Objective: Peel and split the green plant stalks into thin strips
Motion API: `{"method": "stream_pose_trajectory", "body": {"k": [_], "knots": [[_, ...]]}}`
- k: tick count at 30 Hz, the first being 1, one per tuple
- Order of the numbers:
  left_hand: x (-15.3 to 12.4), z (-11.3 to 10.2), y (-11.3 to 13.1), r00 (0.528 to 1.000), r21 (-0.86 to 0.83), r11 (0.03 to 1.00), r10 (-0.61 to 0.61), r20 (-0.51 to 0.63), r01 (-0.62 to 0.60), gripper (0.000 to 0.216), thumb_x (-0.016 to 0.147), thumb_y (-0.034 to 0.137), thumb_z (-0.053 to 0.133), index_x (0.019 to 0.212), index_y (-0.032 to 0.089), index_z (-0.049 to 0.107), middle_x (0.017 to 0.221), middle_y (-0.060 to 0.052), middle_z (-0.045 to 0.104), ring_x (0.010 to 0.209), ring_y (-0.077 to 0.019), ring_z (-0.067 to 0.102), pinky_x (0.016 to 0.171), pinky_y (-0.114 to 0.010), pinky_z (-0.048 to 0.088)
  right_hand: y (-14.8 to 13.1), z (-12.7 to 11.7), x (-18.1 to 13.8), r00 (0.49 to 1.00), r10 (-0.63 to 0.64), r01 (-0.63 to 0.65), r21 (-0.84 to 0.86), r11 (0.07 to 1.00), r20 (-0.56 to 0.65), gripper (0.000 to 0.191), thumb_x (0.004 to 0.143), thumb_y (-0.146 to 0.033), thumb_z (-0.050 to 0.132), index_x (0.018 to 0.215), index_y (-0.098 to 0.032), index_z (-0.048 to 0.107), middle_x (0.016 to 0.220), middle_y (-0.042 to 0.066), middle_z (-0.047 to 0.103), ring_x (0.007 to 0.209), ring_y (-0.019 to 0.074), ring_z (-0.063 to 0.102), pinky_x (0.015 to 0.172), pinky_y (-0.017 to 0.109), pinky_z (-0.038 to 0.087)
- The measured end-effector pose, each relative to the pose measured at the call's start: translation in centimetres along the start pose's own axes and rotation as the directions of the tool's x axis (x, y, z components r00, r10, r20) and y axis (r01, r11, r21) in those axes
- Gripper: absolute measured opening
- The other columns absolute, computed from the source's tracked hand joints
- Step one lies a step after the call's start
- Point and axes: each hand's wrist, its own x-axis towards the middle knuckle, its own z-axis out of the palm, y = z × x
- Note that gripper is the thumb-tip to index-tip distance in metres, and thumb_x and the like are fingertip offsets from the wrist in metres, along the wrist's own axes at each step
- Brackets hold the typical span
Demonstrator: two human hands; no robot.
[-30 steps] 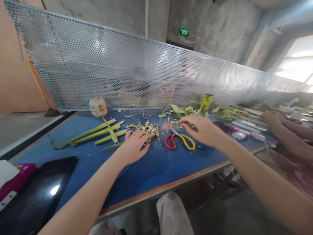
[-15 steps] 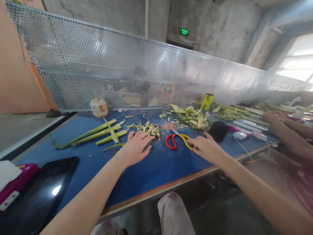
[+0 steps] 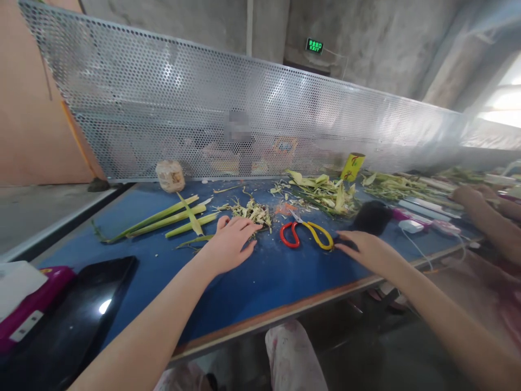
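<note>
Left hand [image 3: 230, 244] open and flat, palm down on the blue table [image 3: 264, 282], fingertips at a heap of leaf scraps [image 3: 250, 210], gripping nothing. Right hand [image 3: 364, 250] open, palm down, empty, fingertips just beside the yellow loop of the scissors [image 3: 306, 234]; contact impossible to tell. Scissors between both hands, lying flat, long axis running away from the body, blades toward the mesh screen [image 3: 244, 119]. Bare table from hands to near edge; green stalks [image 3: 163, 220] left of the left hand.

Factory-type workshop: long blue bench [image 3: 264, 282] w/ perforated metal divider [image 3: 163, 108], concrete walls [image 3: 366, 49], exit sign [image 3: 315, 46].
</note>
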Motion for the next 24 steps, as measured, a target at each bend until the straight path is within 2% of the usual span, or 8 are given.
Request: {"method": "stream_pose_trajectory", "body": {"k": [3, 5, 9, 12, 17, 20, 24], "knots": [[0.0, 0.1, 0.0, 1.0, -0.004, 1.0, -0.003, 0.002, 0.003, 0.031, 0.084, 0.025, 0.035, 0.111, 0.02, 0.05, 0.108, -0.008, 0.058, 0.102, -0.0209, 0.05, 0.087, -0.041, 0.027, 0.4, 0.0, 0.2, 0.996, 0.051, -0.062, -0.157, 0.986, -0.07, 0.035, 0.082, -0.037, 0.042, 0.099, -0.014, 0.062, 0.097, 0.014, 0.066, 0.093, 0.0271, 0.06, 0.086, 0.046, 0.041], [0.0, 0.2, -0.1, 1.0, -0.002, 1.0, -0.005, -0.001, 0.005, 0.031, 0.084, 0.025, 0.035, 0.111, 0.02, 0.05, 0.108, -0.007, 0.058, 0.102, -0.0208, 0.05, 0.087, -0.041, 0.027, -0.1, -0.2, 0.4, 0.994, 0.018, -0.037, -0.181, 0.983, -0.108, 0.031, 0.082, -0.034, 0.045, 0.101, -0.016, 0.061, 0.101, 0.012, 0.065, 0.101, 0.0266, 0.057, 0.092, 0.049, 0.035], [0.0, 0.4, -0.2, 1.0, 0.006, 1.0, -0.008, -0.007, 0.008, 0.032, 0.084, 0.025, 0.035, 0.111, 0.02, 0.05, 0.109, -0.008, 0.057, 0.102, -0.0204, 0.05, 0.088, -0.042, 0.025, -2.3, -0.7, 0.8, 0.991, -0.125, 0.122, -0.063, 0.99, -0.047, 0.028, 0.08, -0.023, 0.047, 0.105, -0.018, 0.059, 0.108, 0.008, 0.062, 0.106, 0.0213, 0.053, 0.096, 0.044, 0.032], [0.0, 0.4, -0.2, 1.0, 0.005, 1.0, -0.009, 0.001, 0.009, 0.031, 0.084, 0.025, 0.035, 0.111, 0.02, 0.05, 0.109, -0.008, 0.058, 0.101, -0.0204, 0.05, 0.088, -0.042, 0.026, -3.3, -0.7, 1.0, 0.992, -0.123, 0.123, -0.023, 0.992, -0.021, 0.026, 0.078, -0.016, 0.047, 0.101, -0.019, 0.06, 0.1, 0.008, 0.065, 0.101, 0.0215, 0.056, 0.094, 0.047, 0.031], [0.0, 0.3, -0.2, 1.0, -0.001, 1.0, -0.006, -0.001, 0.006, 0.031, 0.084, 0.026, 0.035, 0.111, 0.021, 0.05, 0.109, -0.007, 0.058, 0.102, -0.0209, 0.05, 0.087, -0.042, 0.026, -3.2, -0.7, 1.0, 0.989, -0.132, 0.136, 0.069, 0.988, -0.062, 0.024, 0.078, -0.017, 0.047, 0.099, -0.02, 0.06, 0.088, 0.006, 0.068, 0.092, 0.0203, 0.058, 0.084, 0.039, 0.04], [0.0, 0.3, -0.2, 1.0, 0.001, 1.0, -0.007, -0.005, 0.007, 0.031, 0.084, 0.026, 0.035, 0.111, 0.02, 0.05, 0.108, -0.008, 0.058, 0.102, -0.0213, 0.05, 0.087, -0.043, 0.026, -3.2, -1.1, 1.2, 0.991, -0.094, 0.108, 0.156, 0.982, -0.092, 0.02, 0.079, -0.02, 0.047, 0.093, -0.019, 0.06, 0.084, 0.005, 0.068, 0.087, 0.0204, 0.06, 0.082, 0.039, 0.042], [0.1, 0.3, -0.1, 1.0, -0.007, 1.0, 0.001, 0.003, -0.001, 0.032, 0.084, 0.025, 0.035, 0.111, 0.02, 0.05, 0.108, -0.008, 0.058, 0.101, -0.0215, 0.051, 0.087, -0.043, 0.027, -4.2, -3.1, 2.2, 0.986, 0.073, -0.002, 0.425, 0.905, -0.15, 0.02, 0.076, -0.022, 0.049, 0.095, -0.02, 0.055, 0.077, 0.003, 0.066, 0.075, 0.0185, 0.063, 0.077, 0.036, 0.048]]}}
